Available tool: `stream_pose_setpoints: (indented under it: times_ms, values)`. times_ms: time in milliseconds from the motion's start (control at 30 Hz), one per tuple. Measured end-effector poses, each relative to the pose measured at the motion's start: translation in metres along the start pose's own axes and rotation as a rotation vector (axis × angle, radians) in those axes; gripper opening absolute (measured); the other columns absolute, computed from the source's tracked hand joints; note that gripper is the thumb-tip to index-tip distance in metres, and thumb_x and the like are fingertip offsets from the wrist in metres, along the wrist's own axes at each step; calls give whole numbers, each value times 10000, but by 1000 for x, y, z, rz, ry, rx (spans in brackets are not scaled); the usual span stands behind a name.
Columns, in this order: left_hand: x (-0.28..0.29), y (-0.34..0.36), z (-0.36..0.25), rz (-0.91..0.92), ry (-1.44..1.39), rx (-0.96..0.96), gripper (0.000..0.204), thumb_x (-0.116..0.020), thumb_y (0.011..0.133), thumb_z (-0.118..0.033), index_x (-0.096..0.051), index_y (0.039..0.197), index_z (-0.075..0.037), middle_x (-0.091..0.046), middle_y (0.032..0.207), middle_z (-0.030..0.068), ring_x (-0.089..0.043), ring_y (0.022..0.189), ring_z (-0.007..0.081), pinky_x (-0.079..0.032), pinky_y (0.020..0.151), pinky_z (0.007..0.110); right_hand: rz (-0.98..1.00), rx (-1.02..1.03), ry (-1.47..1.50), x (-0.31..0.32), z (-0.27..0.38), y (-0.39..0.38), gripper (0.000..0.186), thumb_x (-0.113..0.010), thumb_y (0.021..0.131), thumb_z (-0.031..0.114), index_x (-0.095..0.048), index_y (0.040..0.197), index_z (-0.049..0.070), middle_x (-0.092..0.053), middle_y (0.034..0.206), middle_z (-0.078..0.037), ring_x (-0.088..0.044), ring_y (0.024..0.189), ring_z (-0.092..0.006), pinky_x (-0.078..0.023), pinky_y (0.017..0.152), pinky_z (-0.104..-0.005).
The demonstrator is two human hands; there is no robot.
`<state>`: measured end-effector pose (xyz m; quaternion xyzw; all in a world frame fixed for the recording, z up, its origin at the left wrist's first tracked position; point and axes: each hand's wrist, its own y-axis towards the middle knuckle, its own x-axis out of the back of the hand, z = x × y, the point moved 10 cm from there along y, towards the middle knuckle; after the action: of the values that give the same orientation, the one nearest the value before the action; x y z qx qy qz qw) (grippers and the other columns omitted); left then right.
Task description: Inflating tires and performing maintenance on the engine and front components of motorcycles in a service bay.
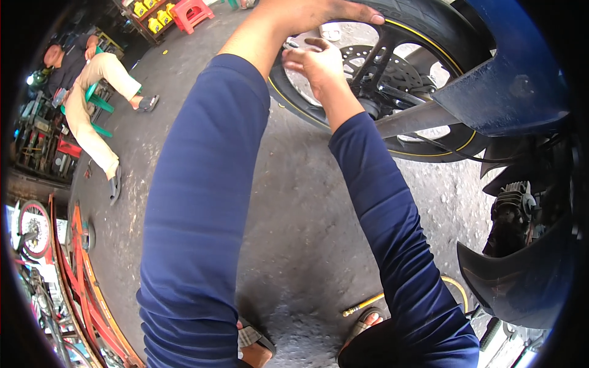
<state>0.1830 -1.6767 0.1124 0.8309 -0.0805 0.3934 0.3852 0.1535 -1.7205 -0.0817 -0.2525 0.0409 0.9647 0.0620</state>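
My left hand (313, 15) grips the upper part of a black motorcycle tire (442, 34) with a thin yellow stripe, its thumb lying along the tread. My right hand (316, 64) is just below it at the left side of the rim, fingers curled near a small metal piece (291, 46); what they hold is too small to make out. The wheel has black spokes and a perforated brake disc (402, 80). A fork tube (411, 116) runs from the hub into dark blue bodywork (518, 86) at right, with an engine (512, 214) below.
A yellow hose (362, 305) lies on the concrete floor (288, 221) by my sandaled feet. At left, a seated person (86, 86) in beige trousers occupies a green chair, near a red stool (190, 15), a rack of yellow bottles (156, 24), bicycle parts (34, 230) and red metal racks (86, 276).
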Motion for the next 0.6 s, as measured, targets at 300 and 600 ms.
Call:
stream_pose_setpoints:
  times_ms: [300, 600]
  values:
    - [-1, 1, 1, -6, 95, 18, 1064, -829, 541, -537, -444, 1271, 135, -510, 1278, 282, -495, 1224, 323, -369, 1040, 322, 57, 146, 259, 2, 8, 7, 403, -522, 772, -86, -401, 1151, -149, -595, 954, -251, -665, 759, -300, -586, 673, -326]
    - [1, 1, -1, 21, 91, 9, 1062, -818, 557, -547, -436, 1280, 130, -510, 1276, 283, -495, 1222, 330, -377, 1035, 333, 155, -91, 288, -9, -14, 9, 270, -568, 836, 13, -478, 1047, -129, -619, 830, -200, -660, 696, -262, -578, 606, -339]
